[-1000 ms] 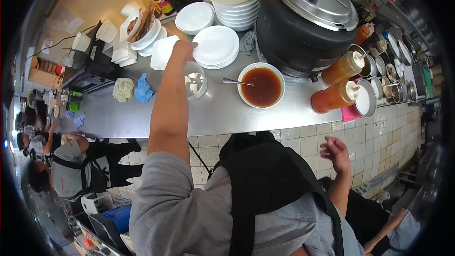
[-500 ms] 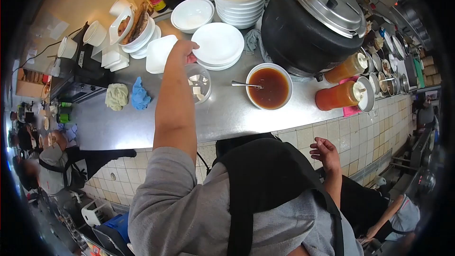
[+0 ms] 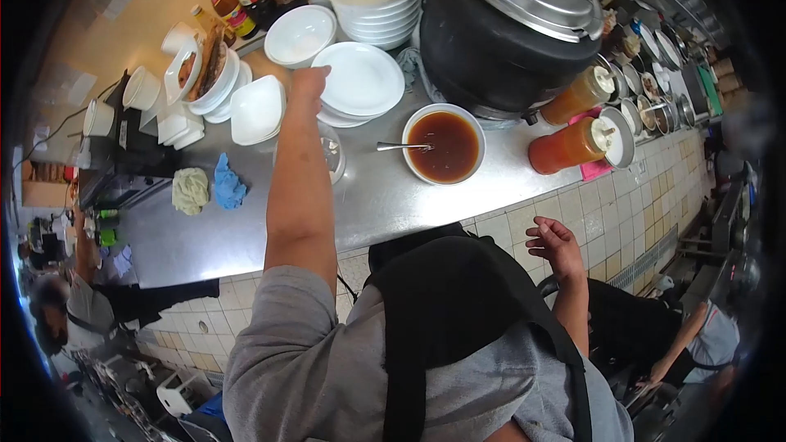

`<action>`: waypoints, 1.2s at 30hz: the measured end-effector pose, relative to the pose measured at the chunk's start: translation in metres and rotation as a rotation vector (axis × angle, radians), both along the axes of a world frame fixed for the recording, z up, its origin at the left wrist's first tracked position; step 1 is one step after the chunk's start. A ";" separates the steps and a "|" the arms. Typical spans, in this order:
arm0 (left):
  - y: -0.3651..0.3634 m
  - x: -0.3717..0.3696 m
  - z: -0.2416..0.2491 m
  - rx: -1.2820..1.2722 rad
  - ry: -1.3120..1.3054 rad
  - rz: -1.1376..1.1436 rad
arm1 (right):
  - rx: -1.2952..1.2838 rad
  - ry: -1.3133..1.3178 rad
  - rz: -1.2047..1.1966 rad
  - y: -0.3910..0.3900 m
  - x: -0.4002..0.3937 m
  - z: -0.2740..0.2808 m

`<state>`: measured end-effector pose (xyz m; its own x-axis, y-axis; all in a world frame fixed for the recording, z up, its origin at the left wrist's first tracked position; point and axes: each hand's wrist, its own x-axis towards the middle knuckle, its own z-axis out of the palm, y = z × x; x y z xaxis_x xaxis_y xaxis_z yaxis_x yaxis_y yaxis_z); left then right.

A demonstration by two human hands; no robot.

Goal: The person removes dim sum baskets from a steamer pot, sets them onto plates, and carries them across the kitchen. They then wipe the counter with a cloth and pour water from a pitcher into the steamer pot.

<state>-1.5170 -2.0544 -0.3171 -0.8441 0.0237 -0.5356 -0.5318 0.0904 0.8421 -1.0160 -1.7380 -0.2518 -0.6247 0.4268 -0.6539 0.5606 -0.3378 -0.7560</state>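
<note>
The plate (image 3: 363, 80) is pinched at its rim by the left hand (image 3: 308, 86), over more plates (image 3: 344, 120) on the counter (image 3: 368, 209); whether it touches them, I can't tell. Nearby stand a soup bowl (image 3: 443, 182) and a black pot (image 3: 491, 53). The right hand (image 3: 557, 247) hangs beyond the counter's edge, fingers loosely curled.

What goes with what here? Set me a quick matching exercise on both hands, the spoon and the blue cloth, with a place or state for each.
Column one:
1. left hand
2. right hand
3. spoon
4. blue cloth

Column two:
A. dipped in the brown liquid in a bowl
B. holding the edge of a round white plate
C. lying beside a pale cloth
D. off the counter, fingers loosely curled, holding nothing visible

Pairs: 1-B, 2-D, 3-A, 4-C
</note>
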 end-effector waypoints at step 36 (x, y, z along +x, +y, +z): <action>0.346 0.432 0.188 0.316 0.383 -0.490 | 0.370 1.853 0.152 0.213 0.307 0.263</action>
<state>-1.0854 -1.7087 -0.1292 -0.8244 0.5558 -0.1069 -0.1523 -0.0359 0.9877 -0.7094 -1.5247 0.0116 -0.3766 0.2504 0.8919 -0.9260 -0.0729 -0.3705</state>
